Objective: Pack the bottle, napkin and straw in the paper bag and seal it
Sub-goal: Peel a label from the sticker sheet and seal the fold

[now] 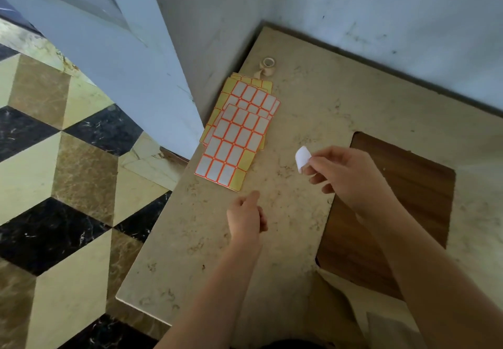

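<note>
My right hand (343, 174) pinches a small white sticker label (302, 158) between thumb and fingertips, held above the beige stone table (272, 239). My left hand (246, 218) hovers over the table just below the sticker sheets, fingers loosely curled and holding nothing. A stack of sticker sheets (236, 133), white labels with orange borders on yellow backing, lies at the table's left edge. The top of a brown paper bag (343, 307) shows at the bottom, under my right forearm. Bottle, napkin and straw are not in sight.
A small roll of beige tape (268, 63) sits in the table's far corner by the wall. A dark wooden board (394, 204) lies on the table to the right. The table's left edge drops to a patterned marble floor (54, 185); grey walls close the back.
</note>
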